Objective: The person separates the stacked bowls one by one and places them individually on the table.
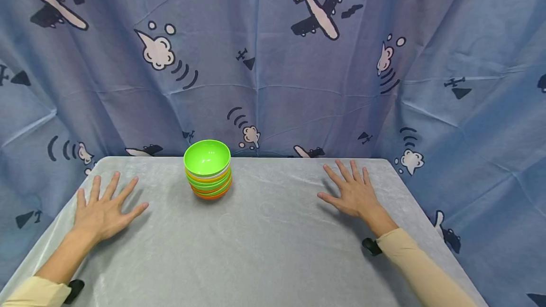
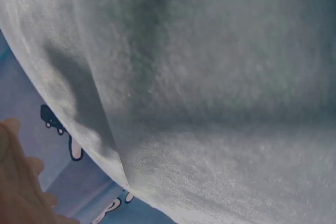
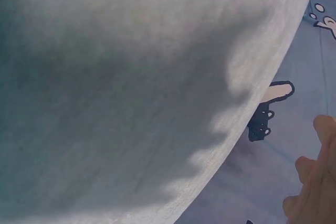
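Note:
A stack of bowls (image 1: 208,169) in green, yellow, white and orange stands near the far edge, left of centre, with a bright green bowl on top. To its left, the left hand (image 1: 100,214) is spread with fingers straight, holding nothing. Farther off on the right, the right hand (image 1: 351,191) has its fingers spread as well and grips nothing. Part of the left hand (image 2: 21,182) shows at the lower left of the left wrist view, and part of the right hand (image 3: 315,174) at the lower right of the right wrist view. Neither hand touches the bowls.
A pale grey covered table (image 1: 264,245) spans the lower head view. Behind and beside it hangs a blue curtain (image 1: 273,60) printed with planes and clouds. Both sleeves are pale yellow, with a dark object (image 1: 372,246) under the right wrist and another (image 1: 74,291) by the left.

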The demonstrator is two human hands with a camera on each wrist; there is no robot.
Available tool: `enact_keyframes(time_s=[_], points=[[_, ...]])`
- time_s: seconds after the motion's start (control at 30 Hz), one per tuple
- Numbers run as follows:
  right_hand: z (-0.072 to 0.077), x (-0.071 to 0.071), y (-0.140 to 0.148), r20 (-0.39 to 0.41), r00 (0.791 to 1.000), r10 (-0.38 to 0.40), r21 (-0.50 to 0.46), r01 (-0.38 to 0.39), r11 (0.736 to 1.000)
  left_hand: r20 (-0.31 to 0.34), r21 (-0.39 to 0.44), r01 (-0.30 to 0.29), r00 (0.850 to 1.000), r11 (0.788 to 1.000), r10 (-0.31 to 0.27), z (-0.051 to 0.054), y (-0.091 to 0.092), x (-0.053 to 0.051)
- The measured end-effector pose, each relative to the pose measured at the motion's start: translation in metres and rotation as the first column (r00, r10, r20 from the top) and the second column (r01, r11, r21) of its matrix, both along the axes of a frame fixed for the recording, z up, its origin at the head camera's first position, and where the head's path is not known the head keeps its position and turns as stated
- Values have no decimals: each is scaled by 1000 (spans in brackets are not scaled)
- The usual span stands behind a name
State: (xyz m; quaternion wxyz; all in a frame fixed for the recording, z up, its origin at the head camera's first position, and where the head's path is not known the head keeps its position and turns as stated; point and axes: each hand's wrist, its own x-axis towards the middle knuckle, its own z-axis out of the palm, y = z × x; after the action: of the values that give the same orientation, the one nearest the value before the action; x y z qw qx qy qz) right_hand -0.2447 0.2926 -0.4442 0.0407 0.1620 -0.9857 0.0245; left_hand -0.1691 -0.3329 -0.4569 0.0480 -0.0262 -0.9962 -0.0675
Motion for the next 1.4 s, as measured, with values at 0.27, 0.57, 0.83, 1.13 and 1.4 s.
enact_keyframes(time_s=[0.27, 0.57, 0.83, 1.13, 1.4], points=[[10, -5, 7, -29, 993, 112, -196, -115, 974, -43, 165, 60, 998, 984, -54, 9, -8, -1], [9, 4, 14, -29, 991, 131, -679, -115, 725, -66, 673, 156, 986, 723, -151, 16, -15, 12], [-7, 5, 11, -37, 983, 181, -845, -127, 520, -63, 959, 126, 968, 252, -243, 16, -10, 17], [-16, -1, -9, -79, 970, 228, -919, -160, 361, -149, 973, 185, 959, 135, -240, 5, 20, 6], [-19, -10, -41, -78, 955, 285, -927, -175, 333, -176, 969, 210, 956, 130, -236, -2, 43, -6]])
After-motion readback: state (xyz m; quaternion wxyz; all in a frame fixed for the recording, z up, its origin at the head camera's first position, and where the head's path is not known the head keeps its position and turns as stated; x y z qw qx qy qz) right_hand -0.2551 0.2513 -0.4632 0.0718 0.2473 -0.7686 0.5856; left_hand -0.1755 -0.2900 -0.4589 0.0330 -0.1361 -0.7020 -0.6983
